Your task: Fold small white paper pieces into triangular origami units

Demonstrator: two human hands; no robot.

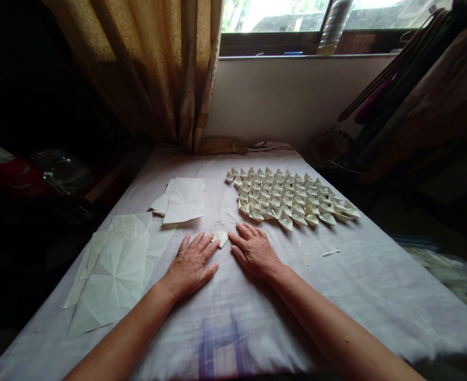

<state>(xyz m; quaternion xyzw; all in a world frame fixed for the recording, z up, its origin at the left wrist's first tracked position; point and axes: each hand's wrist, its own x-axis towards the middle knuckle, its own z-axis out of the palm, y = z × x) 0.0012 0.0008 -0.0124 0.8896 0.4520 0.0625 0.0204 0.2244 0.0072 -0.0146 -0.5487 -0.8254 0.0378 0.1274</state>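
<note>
A small folded piece of white paper (221, 238) lies flat on the cloth-covered table (257, 323) between my two hands. My left hand (191, 264) rests palm down with its fingers spread, the fingertips touching the paper's left edge. From the other side my right hand (255, 248) lies flat, fingers stretched out, a fingertip at the paper's right corner. Just beyond the right hand stand several rows of small folded paper boats (289, 196). Creased white sheets (118, 275) are spread to the left of my left hand.
Another stack of paper sheets (185, 201) lies farther back, left of centre. A thin white stick (331, 252) and small yellowish scraps (307, 259) lie right of my right hand. A gold curtain (150, 69) hangs behind the table, and a plastic bottle (334, 29) stands at the window.
</note>
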